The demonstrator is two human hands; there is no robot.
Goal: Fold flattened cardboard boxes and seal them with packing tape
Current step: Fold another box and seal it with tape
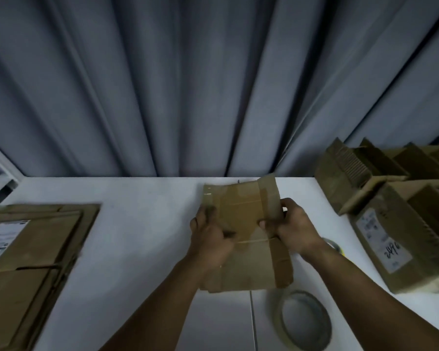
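The fingers (206, 213) of the left hand (209, 240) curl round the left edge of a flattened cardboard box (241, 211), the thumb lying across its face. The right hand (295, 228) grasps the box's right edge, thumb pressed on the front and the other fingers wrapped over a darker flap at the side. Both hands hold the box at its middle crease. Its far half tilts up and carries shiny tape strips at the upper left corner and down the right side, while its near half slopes toward the person. Whether that half touches the white worktop (142, 214) cannot be told. Just beside the box's near right corner a tape roll (303, 321) lies flat on the worktop. A second tape roll (336, 246) shows partly from behind the right wrist, to the right of the box. Well to the left of the box lies a stack of flattened boxes (38, 252), the top one bearing a white label (3, 238). To the right of the box stand several folded boxes (393, 214), the nearest with a label that has handwritten figures. Behind the box, past the worktop's far edge, hangs a grey pleated curtain (213, 84). The edges of the view are blurred.
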